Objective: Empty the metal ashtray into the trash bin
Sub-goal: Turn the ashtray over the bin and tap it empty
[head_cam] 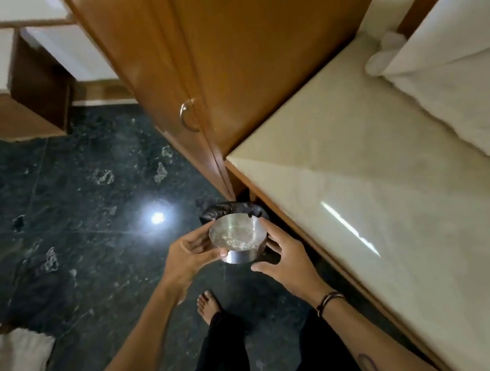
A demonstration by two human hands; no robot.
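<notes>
A round metal ashtray (pixel 238 237) with pale ash inside is held in the air above the floor. My left hand (pixel 189 255) grips its left rim and side. My right hand (pixel 286 260) rests against its right side with fingers spread. Just beyond the ashtray, a trash bin lined with a black bag (pixel 230 209) stands on the floor beside the counter; the ashtray and my hands hide most of it.
A cream stone counter (pixel 383 195) runs along the right. A wooden cabinet door with a metal handle (pixel 189 115) stands behind the bin. The dark marble floor (pixel 81 211) opens to the left. My bare foot (pixel 208 306) is below the ashtray.
</notes>
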